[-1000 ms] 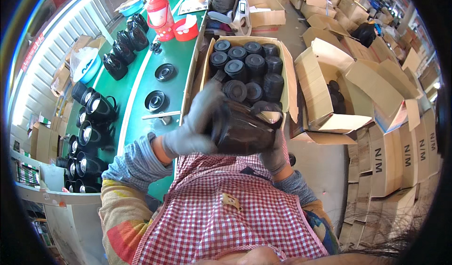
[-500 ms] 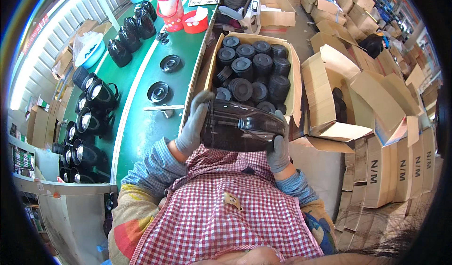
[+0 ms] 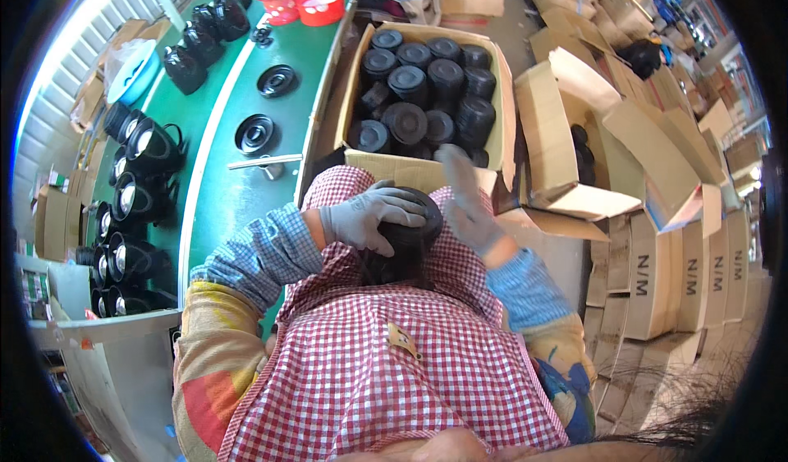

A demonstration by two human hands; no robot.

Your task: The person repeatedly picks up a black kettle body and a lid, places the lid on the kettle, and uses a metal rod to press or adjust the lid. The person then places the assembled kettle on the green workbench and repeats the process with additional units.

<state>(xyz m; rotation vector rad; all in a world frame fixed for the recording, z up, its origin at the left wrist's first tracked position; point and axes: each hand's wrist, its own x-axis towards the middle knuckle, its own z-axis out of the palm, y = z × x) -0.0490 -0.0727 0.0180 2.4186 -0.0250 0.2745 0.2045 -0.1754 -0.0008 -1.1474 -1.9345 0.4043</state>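
Observation:
A shiny black jug-like housing [image 3: 400,258] stands upright on my lap between my knees, against the checked apron. Its top end is a round dark rim or cap [image 3: 427,213]; I cannot tell which. My left hand [image 3: 365,214], in a grey glove, curls its fingers over that end and grips it. My right hand [image 3: 469,212], gloved too and a little blurred, is off the housing, fingers stretched toward the near edge of a carton [image 3: 505,105]. Inside the carton are stacks of black round ribbed parts [image 3: 406,123].
On the green bench [image 3: 226,175] at left stand several black housings [image 3: 135,195], two black discs [image 3: 256,134] and a metal bar [image 3: 264,162]. Open cartons [image 3: 566,158] and flattened boxes [image 3: 657,281] lie at right. Red tubs [image 3: 320,4] stand at the back.
The housing has gone from lying sideways between both hands to standing on my lap. My left hand shifted to its top; my right hand let go. The view has shifted too.

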